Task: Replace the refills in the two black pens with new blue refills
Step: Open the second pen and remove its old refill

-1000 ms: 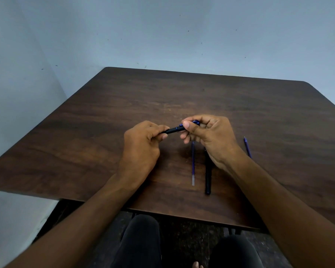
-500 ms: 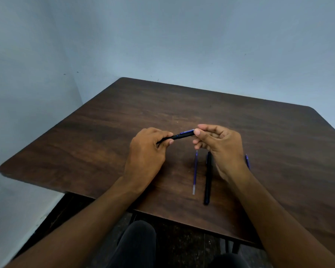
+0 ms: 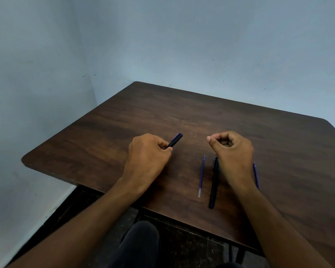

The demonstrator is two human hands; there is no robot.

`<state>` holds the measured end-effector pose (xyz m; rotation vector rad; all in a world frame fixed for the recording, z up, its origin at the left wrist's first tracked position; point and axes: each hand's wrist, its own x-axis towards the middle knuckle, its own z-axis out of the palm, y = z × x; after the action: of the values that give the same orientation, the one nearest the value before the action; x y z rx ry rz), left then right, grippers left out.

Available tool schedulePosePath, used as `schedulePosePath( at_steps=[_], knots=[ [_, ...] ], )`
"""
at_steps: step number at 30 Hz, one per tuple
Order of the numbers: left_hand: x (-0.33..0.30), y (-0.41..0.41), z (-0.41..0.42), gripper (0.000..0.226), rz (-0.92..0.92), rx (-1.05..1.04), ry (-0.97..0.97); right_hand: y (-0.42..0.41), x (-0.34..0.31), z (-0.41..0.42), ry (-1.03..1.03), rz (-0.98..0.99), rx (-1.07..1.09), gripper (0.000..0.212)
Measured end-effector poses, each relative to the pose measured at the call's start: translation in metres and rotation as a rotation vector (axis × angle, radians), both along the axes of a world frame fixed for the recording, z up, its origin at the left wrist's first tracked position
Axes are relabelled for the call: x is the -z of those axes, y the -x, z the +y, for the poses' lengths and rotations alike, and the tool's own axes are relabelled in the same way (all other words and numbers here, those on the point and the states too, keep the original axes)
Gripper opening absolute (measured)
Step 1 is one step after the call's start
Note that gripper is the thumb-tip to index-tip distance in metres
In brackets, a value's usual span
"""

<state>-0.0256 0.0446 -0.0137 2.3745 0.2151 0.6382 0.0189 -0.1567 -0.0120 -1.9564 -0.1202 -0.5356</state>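
Observation:
My left hand (image 3: 147, 157) grips a black pen (image 3: 176, 140) with a blue clip; its free end sticks out up and to the right, just above the table. Apart from that pen, my right hand (image 3: 231, 151) hovers with its fingers curled in, and nothing shows inside it. A second black pen (image 3: 213, 184) lies on the table under my right hand, pointing away from me. A blue refill (image 3: 201, 176) lies just left of that pen. Another blue refill (image 3: 256, 176) peeks out to the right of my right wrist, partly hidden.
The dark wooden table (image 3: 182, 107) stands in a corner of pale blue walls. Its near edge runs just in front of the pens, and my knees show below it.
My right hand has let go of the pen and drawn off to the right with its fingers curled. The left hand keeps the pen. The camera has tilted up.

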Motion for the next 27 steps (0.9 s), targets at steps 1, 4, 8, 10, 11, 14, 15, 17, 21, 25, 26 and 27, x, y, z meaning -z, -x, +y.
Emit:
schedulePosePath(
  at_steps=[1, 4, 8, 10, 11, 14, 15, 17, 21, 25, 26, 27],
  knots=[
    [-0.001, 0.0, 0.002, 0.017, 0.022, -0.012, 0.017, 0.0, -0.001, 0.001, 0.014, 0.004, 0.001, 0.008],
    [0.001, 0.001, 0.005, 0.015, 0.099, -0.066, 0.06, 0.002, -0.002, 0.002, 0.046, -0.004, 0.005, 0.007],
    [0.01, 0.004, 0.006, 0.014, 0.155, -0.125, 0.07, 0.004, 0.0, 0.004, 0.078, -0.039, -0.001, 0.008],
    [0.013, 0.006, 0.003, 0.02, 0.154, -0.134, 0.033, 0.003, 0.0, 0.004, 0.093, -0.04, -0.003, 0.008],
    [0.015, 0.006, 0.002, 0.025, 0.144, -0.133, 0.01, 0.003, 0.0, 0.003, 0.101, -0.038, -0.003, 0.008],
    [0.017, 0.005, 0.001, 0.033, 0.126, -0.135, -0.015, 0.002, 0.001, 0.004, 0.131, -0.04, -0.006, 0.008],
    [0.018, 0.005, 0.002, 0.033, 0.126, -0.137, -0.018, 0.002, 0.001, 0.004, 0.138, -0.044, -0.007, 0.009],
    [0.019, 0.005, 0.004, 0.034, 0.131, -0.136, -0.019, 0.002, 0.002, 0.005, 0.141, -0.057, -0.006, 0.011],
    [0.018, 0.006, 0.006, 0.038, 0.132, -0.135, -0.037, 0.001, 0.003, 0.003, 0.205, -0.056, 0.008, 0.017],
    [0.015, 0.004, 0.01, 0.047, 0.208, -0.122, -0.056, -0.003, 0.003, -0.001, 0.307, -0.038, 0.022, 0.015],
    [0.014, 0.003, 0.011, 0.051, 0.234, -0.12, -0.06, -0.004, 0.002, -0.003, 0.337, -0.026, 0.043, 0.017],
    [0.012, 0.001, 0.012, 0.054, 0.257, -0.118, -0.061, -0.006, 0.002, -0.004, 0.36, -0.013, 0.069, 0.019]
  ],
)
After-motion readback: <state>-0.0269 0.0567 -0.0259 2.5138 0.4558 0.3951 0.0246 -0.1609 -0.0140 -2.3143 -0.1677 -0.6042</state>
